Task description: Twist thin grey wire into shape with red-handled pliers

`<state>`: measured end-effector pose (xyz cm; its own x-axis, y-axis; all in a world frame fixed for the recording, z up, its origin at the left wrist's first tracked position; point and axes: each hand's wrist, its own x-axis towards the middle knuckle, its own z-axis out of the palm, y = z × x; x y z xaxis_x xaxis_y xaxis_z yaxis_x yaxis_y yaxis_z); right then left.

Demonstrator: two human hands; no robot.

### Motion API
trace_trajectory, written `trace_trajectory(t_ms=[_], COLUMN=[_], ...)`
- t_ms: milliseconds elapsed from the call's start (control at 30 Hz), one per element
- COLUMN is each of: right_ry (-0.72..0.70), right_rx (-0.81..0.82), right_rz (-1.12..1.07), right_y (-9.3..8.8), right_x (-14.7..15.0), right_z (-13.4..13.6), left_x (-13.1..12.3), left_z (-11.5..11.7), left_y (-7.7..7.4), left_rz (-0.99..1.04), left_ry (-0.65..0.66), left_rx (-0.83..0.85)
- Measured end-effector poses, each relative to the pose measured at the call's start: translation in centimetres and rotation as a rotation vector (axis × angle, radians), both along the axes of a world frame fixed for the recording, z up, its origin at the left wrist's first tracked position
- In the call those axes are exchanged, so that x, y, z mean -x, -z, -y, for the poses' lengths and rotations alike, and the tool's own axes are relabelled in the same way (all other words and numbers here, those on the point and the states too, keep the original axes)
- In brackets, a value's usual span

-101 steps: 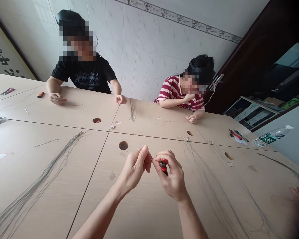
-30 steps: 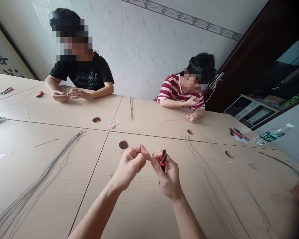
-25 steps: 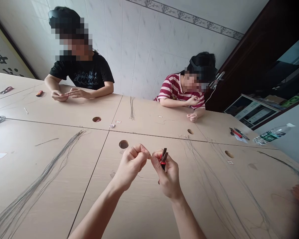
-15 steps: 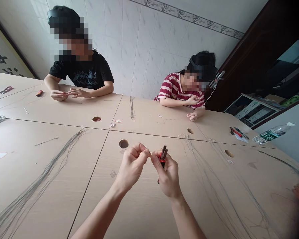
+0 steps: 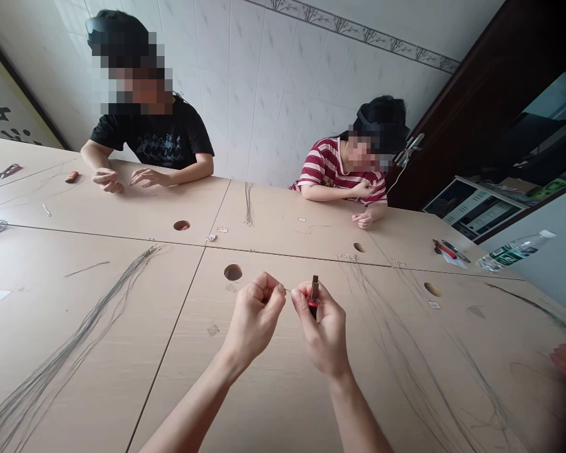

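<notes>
My left hand [image 5: 255, 314] is closed in a pinch above the table, its thumb and finger on one end of a thin thread or wire [image 5: 287, 290]. Too little of that strand shows to tell its kind. Facing it, my right hand [image 5: 324, 327] pinches the strand's other side between thumb and fingertip. The same hand has a pair of pliers [image 5: 314, 289] with red-and-black handles tucked in its palm, dark jaws pointing up. Most of the handles are hidden by the fingers.
A bundle of grey strands [image 5: 94, 314] lies at left, more strands [image 5: 405, 352] at right. Across the table [image 5: 245, 390] sit one person in black [image 5: 155, 138] and another in striped red [image 5: 321, 167]. Cable holes [image 5: 233, 272], a water bottle [image 5: 514, 251] and red pliers [image 5: 443, 249] are also there.
My hands have drawn slightly apart, showing a short length of strand between them. The pliers have turned, their jaws now appearing together. The hands of the person in black have separated.
</notes>
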<state>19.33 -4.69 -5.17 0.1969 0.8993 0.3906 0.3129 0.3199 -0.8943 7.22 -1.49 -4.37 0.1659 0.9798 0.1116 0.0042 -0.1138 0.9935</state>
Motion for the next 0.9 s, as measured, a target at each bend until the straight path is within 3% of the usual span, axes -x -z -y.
trace_trajectory(t_ms=[133, 233, 367, 433, 533, 633, 800, 900], right_ry=[0.05, 0.053, 0.055, -0.072, -0.25, -0.225, -0.017, 0.054], right_rx=[-0.032, 0.008, 0.201, 0.381, 0.58, 0.543, 0.317, 0.233], right_rz=[0.063, -0.01, -0.508, -0.794, -0.915, -0.754, 0.047, 0.294], right_y=[0.0, 0.3, 1.0, 1.3, 1.8, 2.3, 3.3, 3.9], right_x=[-0.4, -0.5, -1.1, -1.5, -1.7, -0.9, 0.6, 0.9], right_z=[-0.1, -0.5, -1.8, -2.5, -3.0, -2.4, -0.6, -0.1], left_x=[-0.1, -0.1, 0.2, 0.4, 0.7, 0.8, 0.7, 0.7], left_z=[0.1, 0.0, -0.5, -0.9, -1.2, -1.4, -1.7, -1.7], left_y=[0.0, -0.2, -0.1, 0.2, 0.6, 0.8, 0.9, 1.0], left_rz=[-0.013, 0.016, 0.069, 0.093, 0.118, 0.13, 0.131, 0.132], left_ry=[0.022, 0.017, -0.039, -0.076, -0.106, -0.119, -0.148, -0.152], left_rx=[0.025, 0.07, 0.137, 0.151, 0.17, 0.197, 0.223, 0.227])
